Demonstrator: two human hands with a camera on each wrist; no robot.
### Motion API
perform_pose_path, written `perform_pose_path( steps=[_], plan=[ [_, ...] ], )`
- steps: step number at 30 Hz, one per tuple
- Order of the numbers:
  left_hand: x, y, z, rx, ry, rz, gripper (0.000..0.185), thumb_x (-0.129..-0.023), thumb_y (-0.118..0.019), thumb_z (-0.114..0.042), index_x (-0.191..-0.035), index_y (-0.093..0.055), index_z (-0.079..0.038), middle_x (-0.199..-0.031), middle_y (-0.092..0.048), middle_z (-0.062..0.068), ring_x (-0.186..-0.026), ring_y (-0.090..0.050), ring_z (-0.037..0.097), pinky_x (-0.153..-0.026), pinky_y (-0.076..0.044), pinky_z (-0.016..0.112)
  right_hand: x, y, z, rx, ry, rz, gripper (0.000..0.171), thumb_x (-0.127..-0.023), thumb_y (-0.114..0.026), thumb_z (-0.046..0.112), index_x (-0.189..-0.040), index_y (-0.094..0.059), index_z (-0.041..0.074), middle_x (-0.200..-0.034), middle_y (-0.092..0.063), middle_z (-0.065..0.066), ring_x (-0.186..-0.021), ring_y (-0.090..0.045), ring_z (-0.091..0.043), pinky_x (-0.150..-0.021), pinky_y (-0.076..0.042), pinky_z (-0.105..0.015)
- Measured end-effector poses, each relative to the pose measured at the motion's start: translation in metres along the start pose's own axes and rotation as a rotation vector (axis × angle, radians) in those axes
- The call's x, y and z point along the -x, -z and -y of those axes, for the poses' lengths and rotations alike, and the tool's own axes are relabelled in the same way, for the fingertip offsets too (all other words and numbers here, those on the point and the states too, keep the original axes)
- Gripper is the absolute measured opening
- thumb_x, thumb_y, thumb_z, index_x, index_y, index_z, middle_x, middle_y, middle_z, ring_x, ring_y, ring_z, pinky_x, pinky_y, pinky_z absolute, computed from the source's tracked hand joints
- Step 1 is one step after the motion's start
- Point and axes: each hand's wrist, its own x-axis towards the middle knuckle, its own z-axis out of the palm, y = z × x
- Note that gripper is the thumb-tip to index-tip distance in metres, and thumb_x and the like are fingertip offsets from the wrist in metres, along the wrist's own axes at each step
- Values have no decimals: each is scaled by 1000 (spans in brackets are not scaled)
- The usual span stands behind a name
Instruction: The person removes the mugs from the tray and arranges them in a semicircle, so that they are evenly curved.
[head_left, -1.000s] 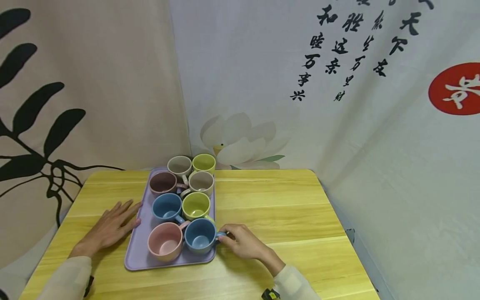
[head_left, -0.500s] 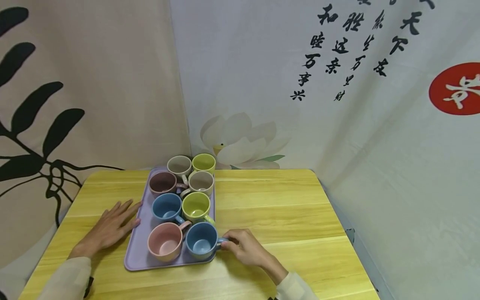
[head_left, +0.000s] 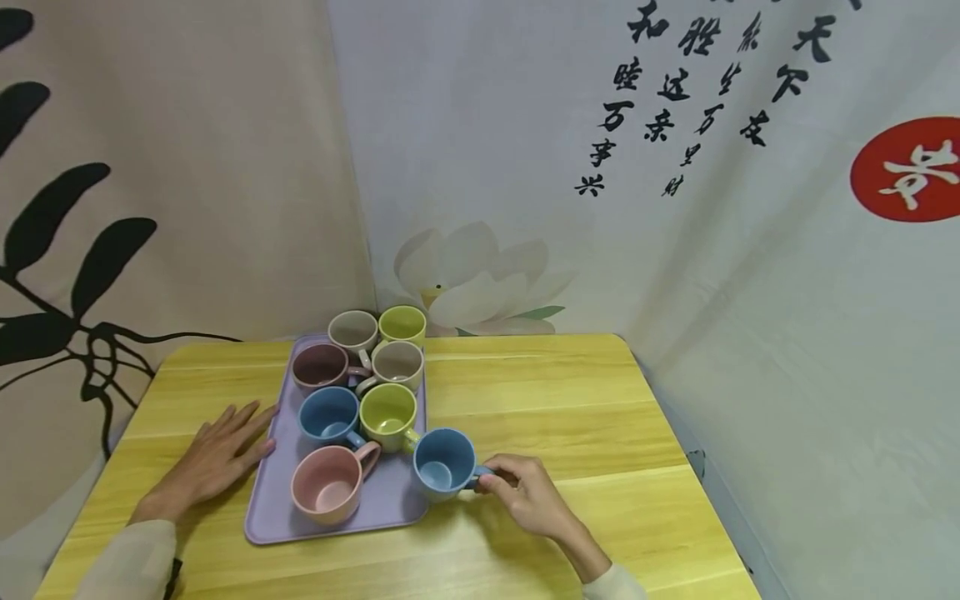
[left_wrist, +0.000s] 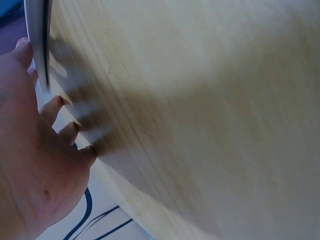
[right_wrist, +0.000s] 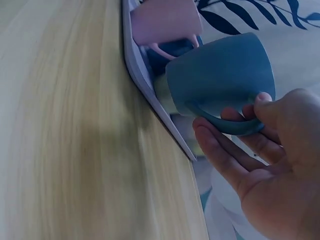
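Note:
My right hand (head_left: 528,496) pinches the handle of a blue mug (head_left: 444,462), which is held upright over the right edge of the purple tray (head_left: 300,525). In the right wrist view the thumb and fingers curl round the handle of the blue mug (right_wrist: 220,75), lifted off the tray. With fingers spread, my left hand (head_left: 213,467) rests on the table and touches the tray's left edge. A pink mug (head_left: 327,483) stands at the tray's near end. Behind it are a second blue mug (head_left: 330,417) and a yellow-green mug (head_left: 387,417).
Farther back on the tray stand a dark mauve mug (head_left: 321,367), two pale grey mugs and another yellow-green mug (head_left: 402,323). Wooden tabletop (head_left: 540,400) extends to the right of the tray. A printed curtain (head_left: 487,167) hangs behind the table.
The blue mug in my right hand has risen from its place beside the pink mug and moved right, out over the tray's edge. My left hand stays at the tray's left edge.

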Motion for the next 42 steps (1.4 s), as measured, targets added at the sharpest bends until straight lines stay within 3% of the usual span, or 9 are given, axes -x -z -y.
perform_pose_path(
  steps=[9,17,23,32,42],
  plan=[
    [0,2,0,6,8,8,72,-119,-51,-52,-180,-31,-20,-182,-23,39,-164,-15,75,-126,-8,94,17,28,-2,20,-79,-129,16,-113,-69,13,-118,-82,6,-106,-86,-16,-96,-82,-7,-90,-73,-43],
    [1,1,4,8,1,5,71,-119,-50,-51,-180,-30,-21,-182,-22,38,-164,-14,75,-126,-8,94,27,40,-9,44,-200,-290,16,-112,-70,10,-119,-81,0,-108,-87,-16,-101,-87,-35,-94,-71,-33],
    [2,0,5,24,-2,2,72,-119,-50,-51,-181,-28,-22,-182,-21,38,-164,-13,74,-126,-7,94,30,46,-13,6,-301,-424,17,-109,-69,-1,-121,-79,-8,-109,-86,-21,-105,-85,-48,-95,-71,-38],
    [1,-2,7,35,-13,-3,71,-119,-50,-51,-181,-27,-24,-183,-20,38,-165,-12,74,-126,-5,94,38,63,-22,-20,-387,-569,18,-110,-67,-5,-122,-78,-12,-114,-84,-29,-111,-84,-49,-95,-70,-36],
    [-1,-3,5,25,-7,-1,71,-119,-50,-51,-181,-28,-23,-182,-21,38,-164,-13,75,-126,-6,94,47,82,-30,-3,-463,-707,19,-111,-67,-3,-121,-77,-14,-118,-81,-35,-106,-86,-42,-91,-70,-36]
  ],
)
